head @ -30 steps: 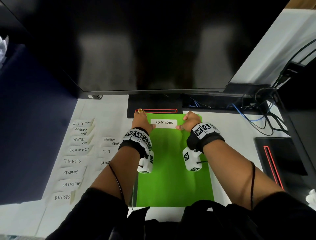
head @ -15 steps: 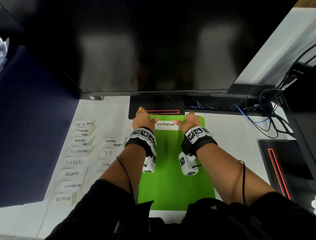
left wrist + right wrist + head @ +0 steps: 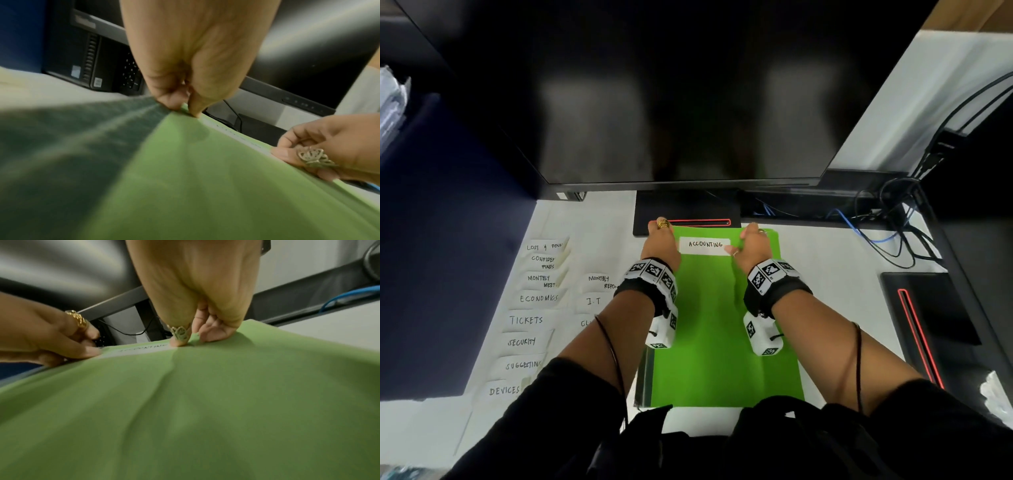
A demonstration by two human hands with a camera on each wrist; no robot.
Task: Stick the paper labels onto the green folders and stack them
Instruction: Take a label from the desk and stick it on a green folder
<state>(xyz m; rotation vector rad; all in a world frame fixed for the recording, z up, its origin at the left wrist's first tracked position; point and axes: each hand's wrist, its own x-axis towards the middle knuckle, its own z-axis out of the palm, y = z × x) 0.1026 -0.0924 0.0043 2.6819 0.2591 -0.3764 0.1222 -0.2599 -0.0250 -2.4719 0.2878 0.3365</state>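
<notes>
A green folder [image 3: 722, 329] lies in front of me on the white desk, on top of darker folder edges [image 3: 644, 383] showing at its left. A white paper label reading ACCOUNTING [image 3: 704, 245] sits near its far edge. My left hand [image 3: 661, 240] grips the far left corner, thumb [image 3: 90, 352] pressing the label's left end. My right hand [image 3: 751, 244] holds the far edge at the label's right end, its ringed thumb [image 3: 178, 339] pressing down there and the fingers curled.
Several handwritten paper labels [image 3: 527, 320] lie in two columns on the desk at the left. A large dark monitor [image 3: 688, 102] hangs over its black base [image 3: 688, 209], just beyond the folder. Cables [image 3: 887, 236] lie at the far right, with another black base [image 3: 928, 315] nearer.
Both hands slid inward over the label's ends, then back out, so the whole word shows again. The folder has stayed in place.
</notes>
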